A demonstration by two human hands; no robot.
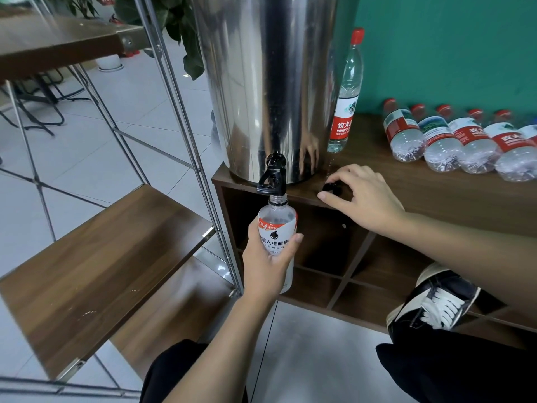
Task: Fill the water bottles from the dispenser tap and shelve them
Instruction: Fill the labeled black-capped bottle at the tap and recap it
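My left hand (266, 264) grips a clear bottle with a white and orange label (277, 228), its open mouth held right under the black tap (271, 177) of the steel dispenser (267, 82). My right hand (363, 196) rests on the wooden cabinet top (436, 193), its fingers curled round a small black cap (332, 188). One red-capped bottle (345, 94) stands upright beside the dispenser. Several red-capped bottles (453, 138) lie in a row on the cabinet top at the right.
Open cubbyholes (319, 242) sit below the cabinet top. A metal-framed rack with wooden shelves (101, 257) stands to the left. My shoe (436, 301) rests by the cabinet's lower edge. A green wall (450, 48) and potted plants (180, 21) lie behind.
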